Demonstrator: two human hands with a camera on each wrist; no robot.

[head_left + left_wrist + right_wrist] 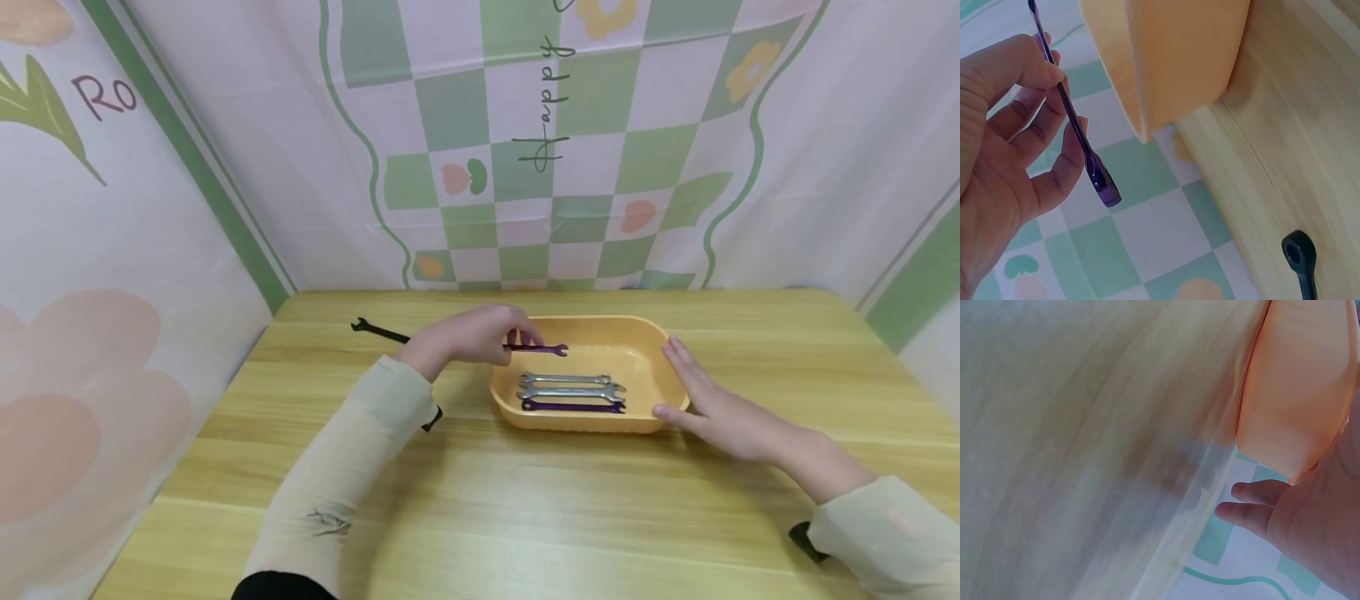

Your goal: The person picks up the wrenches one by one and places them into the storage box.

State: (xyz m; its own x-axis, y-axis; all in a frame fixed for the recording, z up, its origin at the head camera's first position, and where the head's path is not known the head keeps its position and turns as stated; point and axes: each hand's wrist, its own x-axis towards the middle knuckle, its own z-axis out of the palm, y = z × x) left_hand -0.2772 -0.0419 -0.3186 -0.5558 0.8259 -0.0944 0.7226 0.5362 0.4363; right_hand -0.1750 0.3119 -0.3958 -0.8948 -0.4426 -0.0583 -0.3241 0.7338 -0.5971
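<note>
My left hand (480,333) pinches a purple wrench (553,350) above the left part of a yellow bin (588,423). In the left wrist view, the thumb and fingers hold this wrench (1094,169) by its shaft, one end sticking out past them. Inside the bin lie two silver wrenches (572,391) and another purple wrench (573,407), side by side near its front wall. My right hand (723,417) rests against the bin's right end with extended fingers, thumb at the front corner. The right wrist view has that hand (1316,525) beside the bin's outer wall (1297,381).
On the wooden table (525,517), a black wrench (381,332) lies left of the bin, partly hidden behind my left arm; its ring end (1299,251) appears in the left wrist view. A checkered cloth (525,167) hangs behind the table's far edge.
</note>
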